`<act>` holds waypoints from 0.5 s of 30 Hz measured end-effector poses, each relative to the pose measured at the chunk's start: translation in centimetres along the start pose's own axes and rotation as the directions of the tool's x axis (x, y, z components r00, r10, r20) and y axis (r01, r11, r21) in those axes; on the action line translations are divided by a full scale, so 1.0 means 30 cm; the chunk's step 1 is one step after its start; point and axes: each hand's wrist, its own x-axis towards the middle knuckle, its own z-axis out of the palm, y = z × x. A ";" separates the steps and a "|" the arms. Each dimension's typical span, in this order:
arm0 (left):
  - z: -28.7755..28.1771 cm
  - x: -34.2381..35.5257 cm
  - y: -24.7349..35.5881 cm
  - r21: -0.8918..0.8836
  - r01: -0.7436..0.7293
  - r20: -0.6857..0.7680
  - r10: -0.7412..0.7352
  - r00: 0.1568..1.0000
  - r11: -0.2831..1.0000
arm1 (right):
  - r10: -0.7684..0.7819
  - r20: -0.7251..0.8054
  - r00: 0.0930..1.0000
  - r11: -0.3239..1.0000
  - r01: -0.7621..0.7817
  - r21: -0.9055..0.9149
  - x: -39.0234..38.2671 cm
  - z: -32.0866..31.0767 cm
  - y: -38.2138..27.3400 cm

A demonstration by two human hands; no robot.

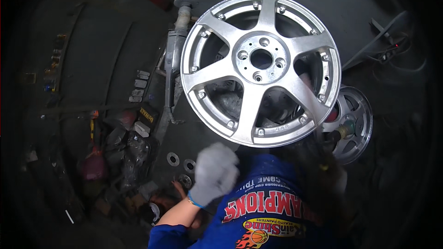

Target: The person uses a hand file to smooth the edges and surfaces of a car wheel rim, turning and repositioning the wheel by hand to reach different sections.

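At 12 o'clock: big silver wheel (261,69), lying flat | at 6 o'clock: left hand (215,173) in grey glove, curled, holding nothing, just under wheel rim | right hand: blurred, can't tell | at 3 o'clock: smaller wheel (353,124)

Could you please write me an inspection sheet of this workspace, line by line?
Surface: dark, dusty workshop floor, dimly lit.
Job's things: silver five-spoke alloy wheel, face up, in front of the person; a second, smaller wheel lies partly under its right edge.
Clutter: three flat washers, small grey blocks, a yellow-and-black box, crumpled bags and tools at the left.
Grippers: left hand in a grey glove, blurred, just below the rim; right hand dark and blurred by the rim's lower right, a brass-tipped tool near it.
Cables: cords and a power strip at the upper right.
Surroundings: grey machine arm behind the wheel.
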 end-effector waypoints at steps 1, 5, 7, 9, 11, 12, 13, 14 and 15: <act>-0.027 0.017 -0.042 0.046 0.083 -0.083 -0.079 0.993 0.995 | -0.095 0.037 0.995 0.971 0.101 -0.218 -0.041 0.011 -0.010; -0.086 0.095 -0.193 -0.024 0.268 -0.264 -0.265 0.927 0.963 | 0.349 0.124 0.929 0.839 -0.369 0.399 -0.186 0.100 -0.108; -0.118 0.159 -0.222 0.142 0.103 -0.165 -0.079 0.983 0.984 | 0.446 0.163 0.880 0.719 -0.461 0.520 -0.204 0.140 -0.179; -0.131 0.192 -0.244 0.110 0.074 -0.114 -0.061 0.992 0.991 | 0.149 0.043 0.988 0.989 -0.149 0.017 -0.182 0.172 -0.253; -0.136 0.206 -0.277 0.075 0.016 -0.050 -0.013 0.999 0.997 | 0.164 0.019 0.986 0.986 -0.164 0.019 -0.213 0.229 -0.274; -0.143 0.202 -0.291 0.060 0.012 -0.049 -0.009 0.999 0.998 | 0.170 0.008 0.985 0.985 -0.170 0.032 -0.226 0.255 -0.283; -0.148 0.201 -0.306 0.054 0.001 -0.045 0.002 0.999 0.999 | 0.179 -0.007 0.984 0.984 -0.178 0.022 -0.237 0.277 -0.295; -0.148 0.200 -0.315 0.049 -0.010 -0.042 0.012 0.999 0.999 | 0.123 -0.005 0.992 0.992 -0.123 -0.008 -0.248 0.296 -0.307; -0.145 0.198 -0.317 0.047 -0.021 -0.059 0.024 0.998 0.999 | 0.068 0.000 0.998 0.997 -0.068 -0.038 -0.257 0.313 -0.322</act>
